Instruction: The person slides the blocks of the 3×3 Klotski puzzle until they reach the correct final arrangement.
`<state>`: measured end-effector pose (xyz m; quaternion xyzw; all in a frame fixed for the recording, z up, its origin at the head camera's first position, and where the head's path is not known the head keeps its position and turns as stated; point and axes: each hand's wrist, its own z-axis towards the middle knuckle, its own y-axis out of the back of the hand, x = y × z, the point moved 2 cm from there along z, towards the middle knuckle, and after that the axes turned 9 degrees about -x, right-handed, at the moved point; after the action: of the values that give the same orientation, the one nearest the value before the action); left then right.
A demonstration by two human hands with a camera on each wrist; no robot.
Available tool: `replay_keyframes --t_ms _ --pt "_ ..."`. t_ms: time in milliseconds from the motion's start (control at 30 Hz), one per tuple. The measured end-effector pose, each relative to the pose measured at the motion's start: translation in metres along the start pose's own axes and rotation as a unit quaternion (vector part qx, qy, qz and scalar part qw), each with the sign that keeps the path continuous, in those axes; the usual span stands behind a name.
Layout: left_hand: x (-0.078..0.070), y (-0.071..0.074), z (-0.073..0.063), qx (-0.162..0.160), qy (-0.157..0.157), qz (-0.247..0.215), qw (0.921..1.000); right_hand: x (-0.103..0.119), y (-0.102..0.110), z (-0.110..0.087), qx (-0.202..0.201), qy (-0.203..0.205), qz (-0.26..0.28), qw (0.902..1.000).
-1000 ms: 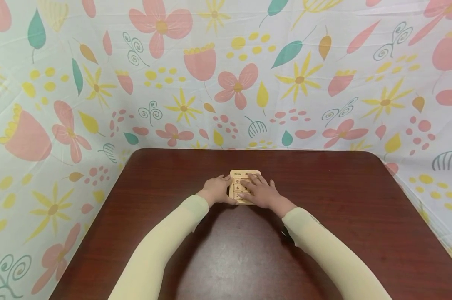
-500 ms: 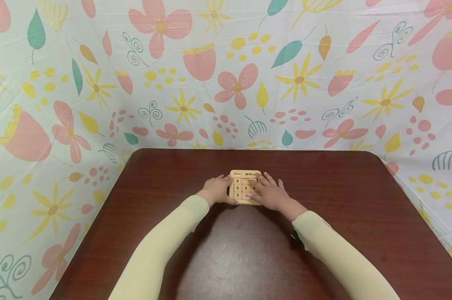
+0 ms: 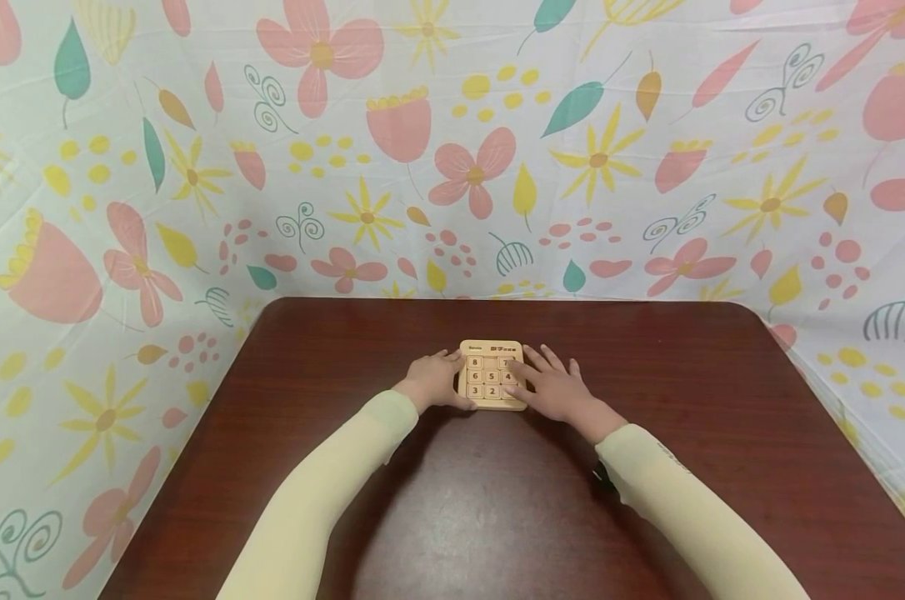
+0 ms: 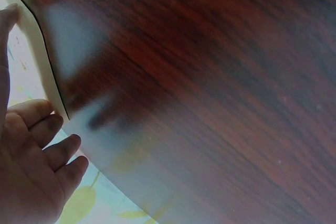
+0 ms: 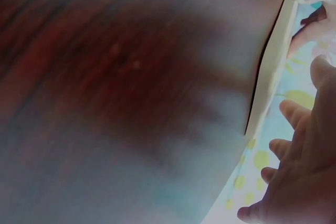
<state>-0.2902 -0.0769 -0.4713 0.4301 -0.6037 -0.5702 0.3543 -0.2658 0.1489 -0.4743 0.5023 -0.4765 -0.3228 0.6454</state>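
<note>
A pale wooden sliding number puzzle [image 3: 492,348] lies flat near the far side of the table. Its top row shows 8, a gap, then 7; below are 6, 5, 4, then 3, 2 and a lower right spot covered by the thumb. My left hand [image 3: 432,381] holds the puzzle's left side, thumb at the near corner and forefinger at the far one. Over the right side is my right hand [image 3: 556,390], fingers spread, forefinger at the 7 tile. In the right wrist view the puzzle's edge [image 5: 270,72] shows between both hands.
The dark brown wooden table [image 3: 452,517] extends around the puzzle on all sides. Behind it and at the sides hangs a white cloth [image 3: 452,167] with printed flowers and leaves. Both forearms wear pale yellow sleeves [image 3: 332,492].
My right hand has drawn back to the right, uncovering the middle column, the gap in the top row and the 7 and 4 tiles. My left hand stays in place.
</note>
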Motion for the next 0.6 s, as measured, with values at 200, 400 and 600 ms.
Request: replay_keyframes --t_ms 200,400,600 --pt "-0.0008 0.0017 -0.0010 0.009 0.006 0.001 0.9999 -0.0032 -0.0012 -0.0021 0.005 -0.001 0.004 1.0000" --pt "-0.0017 0.0031 -0.0021 0.010 0.004 -0.001 0.9999 -0.0059 -0.0046 -0.0015 0.019 -0.006 -0.005 0.9998" --pt "-0.0025 0.0041 -0.0022 0.003 0.003 -0.005 1.0000 -0.0065 -0.0047 -0.0015 0.023 -0.011 -0.007 0.9997"
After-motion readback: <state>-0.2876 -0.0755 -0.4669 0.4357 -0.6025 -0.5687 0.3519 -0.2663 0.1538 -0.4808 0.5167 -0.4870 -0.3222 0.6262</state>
